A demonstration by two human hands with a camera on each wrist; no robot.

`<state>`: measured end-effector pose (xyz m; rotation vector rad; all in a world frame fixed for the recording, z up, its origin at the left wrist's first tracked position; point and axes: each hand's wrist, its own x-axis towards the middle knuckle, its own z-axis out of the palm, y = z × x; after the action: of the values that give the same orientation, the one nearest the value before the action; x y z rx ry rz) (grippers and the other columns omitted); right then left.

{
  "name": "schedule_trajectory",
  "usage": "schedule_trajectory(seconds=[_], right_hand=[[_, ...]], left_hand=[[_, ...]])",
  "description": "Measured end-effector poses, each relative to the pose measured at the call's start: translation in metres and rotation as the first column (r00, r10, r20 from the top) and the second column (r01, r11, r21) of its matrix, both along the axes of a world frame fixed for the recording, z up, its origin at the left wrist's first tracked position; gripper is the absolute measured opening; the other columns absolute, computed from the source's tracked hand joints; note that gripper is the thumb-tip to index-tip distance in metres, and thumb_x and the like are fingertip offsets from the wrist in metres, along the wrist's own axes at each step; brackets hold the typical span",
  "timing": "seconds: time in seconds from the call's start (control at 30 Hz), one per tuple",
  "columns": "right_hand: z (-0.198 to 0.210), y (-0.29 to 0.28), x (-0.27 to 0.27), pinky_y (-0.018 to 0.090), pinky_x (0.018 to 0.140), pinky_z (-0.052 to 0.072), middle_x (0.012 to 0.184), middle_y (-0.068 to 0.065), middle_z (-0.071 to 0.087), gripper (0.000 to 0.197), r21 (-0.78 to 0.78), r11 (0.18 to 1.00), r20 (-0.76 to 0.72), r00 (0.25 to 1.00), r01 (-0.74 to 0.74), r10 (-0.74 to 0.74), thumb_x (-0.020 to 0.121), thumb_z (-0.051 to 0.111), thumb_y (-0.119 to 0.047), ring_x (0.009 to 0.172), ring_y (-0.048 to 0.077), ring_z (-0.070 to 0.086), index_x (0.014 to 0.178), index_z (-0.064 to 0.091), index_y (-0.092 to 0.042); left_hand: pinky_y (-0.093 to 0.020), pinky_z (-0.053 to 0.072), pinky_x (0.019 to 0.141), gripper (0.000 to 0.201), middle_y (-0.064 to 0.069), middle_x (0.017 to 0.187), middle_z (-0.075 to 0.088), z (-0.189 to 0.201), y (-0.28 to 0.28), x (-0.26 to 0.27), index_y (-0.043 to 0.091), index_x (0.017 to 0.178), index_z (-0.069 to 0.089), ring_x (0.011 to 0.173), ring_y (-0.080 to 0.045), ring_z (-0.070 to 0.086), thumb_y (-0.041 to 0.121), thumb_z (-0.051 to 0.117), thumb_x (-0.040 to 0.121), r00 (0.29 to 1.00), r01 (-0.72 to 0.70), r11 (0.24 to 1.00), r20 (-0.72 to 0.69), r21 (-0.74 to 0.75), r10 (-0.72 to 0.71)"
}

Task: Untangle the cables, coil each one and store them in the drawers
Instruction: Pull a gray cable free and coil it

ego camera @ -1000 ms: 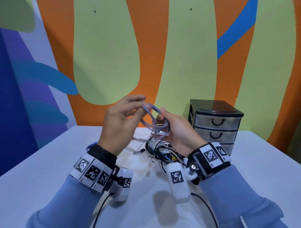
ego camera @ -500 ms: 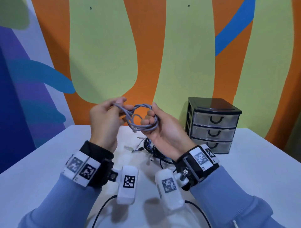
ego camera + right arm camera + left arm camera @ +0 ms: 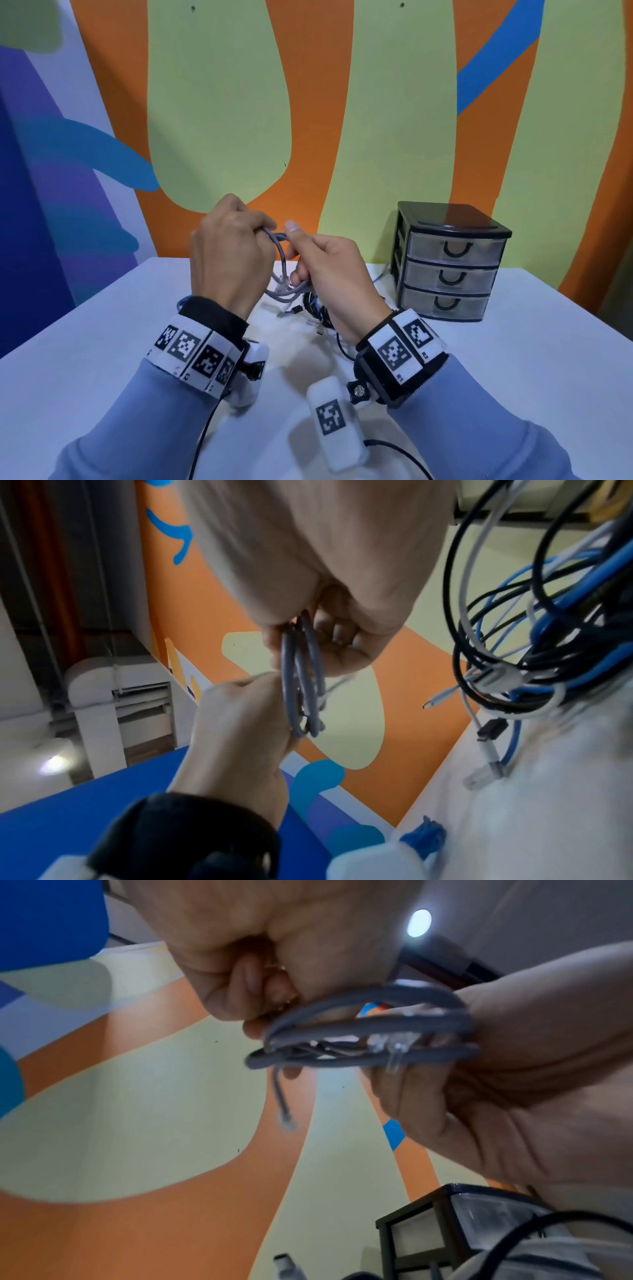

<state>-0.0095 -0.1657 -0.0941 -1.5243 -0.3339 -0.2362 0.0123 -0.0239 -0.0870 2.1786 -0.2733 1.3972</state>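
Observation:
A grey network cable (image 3: 283, 265) is wound into a small coil and held in the air above the table, between both hands. My left hand (image 3: 229, 260) pinches one side of the coil (image 3: 342, 1031) with curled fingers. My right hand (image 3: 325, 270) grips the other side (image 3: 303, 680), thumb raised. A clear plug (image 3: 287, 1121) dangles from the coil. Below the hands a tangle of black, blue and white cables (image 3: 318, 308) lies on the white table (image 3: 513, 359); the same tangle (image 3: 534, 631) fills the right wrist view. A black three-drawer cabinet (image 3: 448, 263) stands at the right, all drawers shut.
A painted orange, green and blue wall (image 3: 308, 102) stands behind the table. A blue cable end (image 3: 183, 301) peeks out behind my left wrist. Black leads run from the wrist cameras (image 3: 334, 414) toward me across the near table.
The hands came closer together and dropped slightly. The left hand turned palm-down over the coil, and the loops are now drawn tighter between the two hands.

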Motion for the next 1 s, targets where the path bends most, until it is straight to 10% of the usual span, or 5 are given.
schedule_trajectory(seconds=[0.2,0.43,0.63,0.83,1.0], right_hand=[[-0.003,-0.005,0.007,0.034,0.06,0.032,0.046,-0.006,0.041,0.046,0.055,0.996,-0.104,0.992,0.077,-0.071,0.104,0.058,-0.047,0.056,0.023,0.038,0.069,0.053,-0.017],[0.004,-0.018,0.014,0.024,0.055,0.033,0.058,-0.003,0.033,0.037,0.595,0.799,-0.231,0.935,-0.084,0.271,0.109,0.052,-0.036,0.048,0.012,0.036,0.08,0.051,-0.015],[0.017,-0.047,0.024,0.019,0.041,0.041,0.055,-0.004,0.048,0.038,0.868,0.471,-0.084,0.888,-0.158,0.453,0.113,0.039,-0.033,0.037,0.006,0.043,0.088,0.055,-0.01],[0.023,-0.067,0.022,0.017,0.036,0.03,0.097,0.008,0.077,0.027,0.851,0.497,-0.065,0.906,-0.169,0.418,0.116,0.029,-0.029,0.037,0.006,0.037,0.127,0.037,-0.006],[0.017,-0.055,0.022,0.024,0.069,0.061,0.14,0.028,0.061,0.057,0.832,0.523,-0.068,0.902,-0.185,0.427,0.115,0.033,-0.034,0.107,0.02,0.072,0.154,0.033,0.007]], left_hand=[[-0.021,0.025,0.04,0.037,-0.005,0.059,0.058,0.014,0.006,0.004,0.002,0.08,0.078,0.041,-0.013,0.031,-0.017,0.046,0.078,0.805,0.243,0.467,-0.092,-0.85,-0.586],[-0.025,0.062,0.085,0.019,-0.011,0.093,0.075,0.015,0.005,0.006,-0.005,0.115,0.072,0.072,-0.011,0.069,-0.006,0.061,0.099,0.464,0.455,0.017,0.221,-0.89,-0.858],[-0.029,0.061,0.083,0.025,-0.014,0.108,0.079,0.006,-0.009,-0.004,0.006,0.118,0.077,0.076,-0.015,0.069,0.017,0.067,0.098,0.402,0.623,0.319,-0.058,-0.714,-0.914],[-0.03,0.06,0.078,0.031,-0.014,0.093,0.075,0.001,-0.023,-0.011,0.005,0.121,0.075,0.065,-0.017,0.063,0.018,0.07,0.094,0.291,0.659,0.326,-0.17,-0.678,-0.941],[-0.045,0.061,0.071,0.016,-0.02,0.087,0.077,0.003,-0.032,-0.018,0.001,0.099,0.064,0.058,-0.025,0.068,0.012,0.073,0.094,0.382,0.696,0.399,-0.163,-0.597,-0.91]])
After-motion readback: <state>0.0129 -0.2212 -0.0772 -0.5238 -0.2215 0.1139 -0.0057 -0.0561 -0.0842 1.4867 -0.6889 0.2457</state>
